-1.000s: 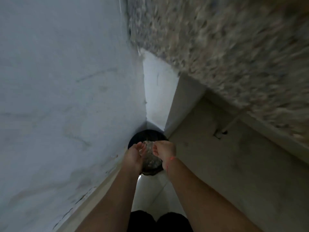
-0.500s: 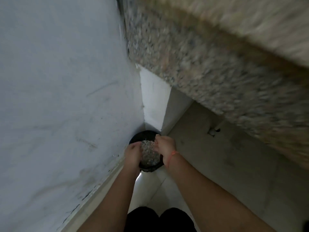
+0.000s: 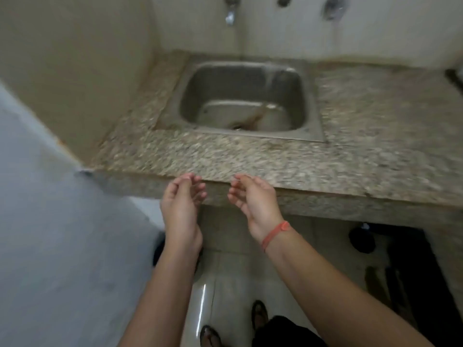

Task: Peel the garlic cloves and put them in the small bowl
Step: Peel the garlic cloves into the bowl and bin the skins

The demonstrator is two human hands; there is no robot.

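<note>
Garlic cloves and small bowl: where they are cannot be told from this view.
Left hand (image 3: 181,207): held out in front of the body, palm turned inward toward the other hand, fingers loosely curled.
Left grip: released, nothing in it.
Right hand (image 3: 256,204): level with the left and a little apart from it, palm turned inward, fingers loosely curled.
Right grip: released, nothing in it.
Wristband (image 3: 275,234): a thin orange-red band round the right wrist.
Surface (image 3: 375,136): speckled stone, its front edge running just behind the fingertips of both hands; whether they touch it cannot be told.
Sink (image 3: 225,81): a square steel basin set into the surface, beyond the hands, with a brown streak near its drain.
Tap (image 3: 230,17): a metal spout on the back wall, above the far edge of the sink; blurred.
Wall fittings (image 3: 333,7): more metal pieces along the back wall to the right of the tap, too blurred to name.
Side wall (image 3: 62,246): pale blue-grey, close on the left, meeting the end of the surface.
Floor (image 3: 225,284): light glossy tiles below the arms.
Feet (image 3: 259,314): in dark sandals at the bottom of the view.
Under the surface (image 3: 400,259): a dark opening on the right with dark shapes inside, too dim to name.
</note>
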